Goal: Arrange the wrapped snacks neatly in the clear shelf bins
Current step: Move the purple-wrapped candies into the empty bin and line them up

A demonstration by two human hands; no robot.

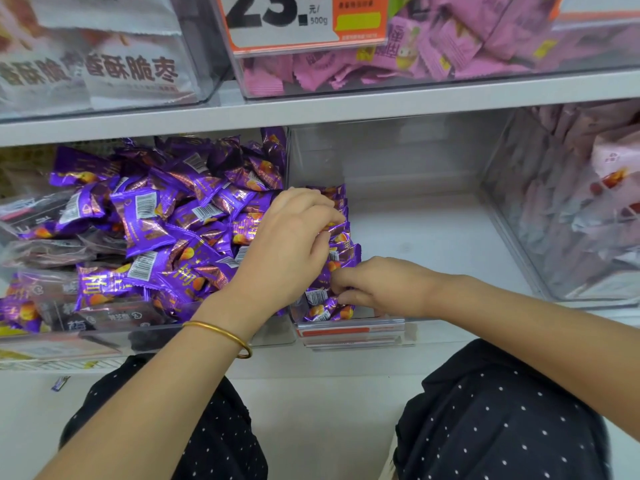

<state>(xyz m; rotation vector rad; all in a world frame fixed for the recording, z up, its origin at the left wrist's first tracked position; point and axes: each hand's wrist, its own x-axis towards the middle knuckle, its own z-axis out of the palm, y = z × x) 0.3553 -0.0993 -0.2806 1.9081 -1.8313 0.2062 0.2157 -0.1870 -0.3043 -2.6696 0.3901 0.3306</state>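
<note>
Several purple wrapped snacks (152, 223) lie heaped in the clear left bin (104, 336) on the lower shelf. A standing row of the same purple snacks (341, 249) lines the left wall of the middle clear bin (450, 237). My left hand (294, 244), with a gold bangle on its wrist, reaches over the divider and pinches the top of that row with curled fingers. My right hand (377, 284) grips the front packets of the row near the bin's front edge.
Most of the middle bin's floor is bare. A clear bin of pale pink packets (588, 209) stands at the right. The upper shelf holds pink snacks (433, 53) behind a price tag (298, 19), and white bags (131, 71). One purple packet (60, 382) lies on the floor.
</note>
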